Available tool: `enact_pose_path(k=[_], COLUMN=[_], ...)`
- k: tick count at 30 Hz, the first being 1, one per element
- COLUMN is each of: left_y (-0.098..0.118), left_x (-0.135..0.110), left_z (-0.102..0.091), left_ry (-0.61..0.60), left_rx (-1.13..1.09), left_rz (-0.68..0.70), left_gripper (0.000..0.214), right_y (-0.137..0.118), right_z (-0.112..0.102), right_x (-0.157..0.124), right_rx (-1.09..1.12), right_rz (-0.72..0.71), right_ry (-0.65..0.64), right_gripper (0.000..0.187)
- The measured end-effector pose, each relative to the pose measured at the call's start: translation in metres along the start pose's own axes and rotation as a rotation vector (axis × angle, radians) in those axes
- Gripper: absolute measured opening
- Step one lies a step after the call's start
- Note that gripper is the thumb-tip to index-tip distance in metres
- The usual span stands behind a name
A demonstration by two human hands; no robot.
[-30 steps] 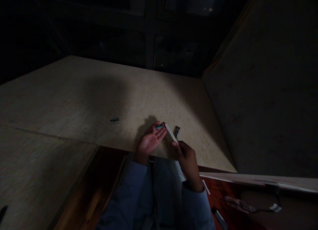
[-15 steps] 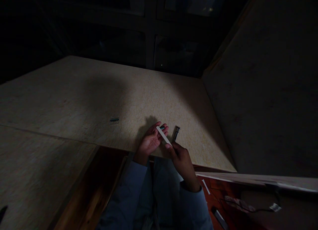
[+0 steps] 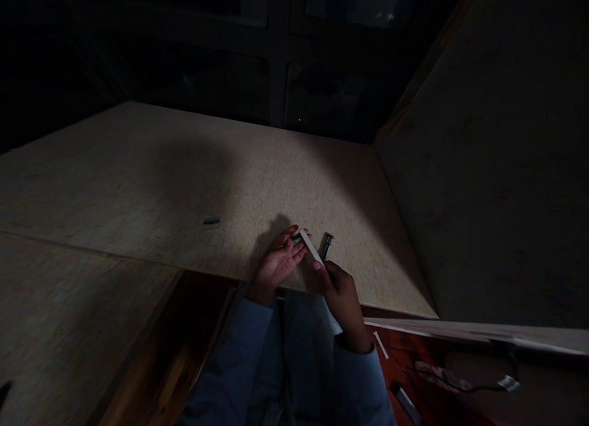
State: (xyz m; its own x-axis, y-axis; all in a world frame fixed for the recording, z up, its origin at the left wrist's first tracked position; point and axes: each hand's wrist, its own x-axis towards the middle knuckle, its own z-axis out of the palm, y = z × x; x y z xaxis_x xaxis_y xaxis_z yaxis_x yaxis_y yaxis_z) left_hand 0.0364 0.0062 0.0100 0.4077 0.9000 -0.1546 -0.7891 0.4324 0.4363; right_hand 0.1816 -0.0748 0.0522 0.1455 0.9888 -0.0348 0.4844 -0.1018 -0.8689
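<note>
My left hand (image 3: 278,261) is palm up just above the table's near edge. Its thumb and fingers pinch a small dark teal piece (image 3: 296,238), too small and dim to identify. My right hand (image 3: 339,291) grips a flat, whitish stick (image 3: 311,247) by its lower end. The stick slants up to the left, its far tip beside the teal piece; I cannot tell whether they touch. Just beyond my right hand, a dark handle with a shiny crosswise head, like a razor (image 3: 327,244), lies on the table.
The pale, mottled table (image 3: 285,174) meets an upright panel (image 3: 488,186) on the right. A small dark teal strip in clear wrapping (image 3: 211,221) lies left of my hands. On the reddish floor at lower right are a white strip (image 3: 381,345) and a cable (image 3: 483,388).
The whitish stick and my right hand have shifted slightly to the right, so its tip now sits right of the teal piece. My left hand stays nearly in place.
</note>
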Motion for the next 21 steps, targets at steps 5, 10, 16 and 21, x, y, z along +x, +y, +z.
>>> enact_pose_path(k=[5,10,16,21], left_y=[0.000,-0.001,-0.002,-0.003], left_x=[0.000,-0.001,-0.009,-0.010], left_z=[0.003,0.003,0.012,0.015], left_ry=[-0.003,0.023,-0.118,-0.154], left_rx=[-0.007,0.037,0.277,0.335], left_rz=[0.032,0.034,-0.028,-0.042], left_gripper=[0.030,0.033,0.050,0.050], right_y=[-0.005,-0.004,-0.005,-0.007], right_z=[0.001,-0.001,0.001,0.008], right_x=[-0.002,-0.002,-0.002,-0.001], right_rx=[0.011,0.044,0.183,0.121], right_rz=[-0.046,-0.019,-0.048,-0.081], right_ry=[-0.073,0.016,0.199,0.278], right_gripper=[0.049,0.040,0.038,0.034])
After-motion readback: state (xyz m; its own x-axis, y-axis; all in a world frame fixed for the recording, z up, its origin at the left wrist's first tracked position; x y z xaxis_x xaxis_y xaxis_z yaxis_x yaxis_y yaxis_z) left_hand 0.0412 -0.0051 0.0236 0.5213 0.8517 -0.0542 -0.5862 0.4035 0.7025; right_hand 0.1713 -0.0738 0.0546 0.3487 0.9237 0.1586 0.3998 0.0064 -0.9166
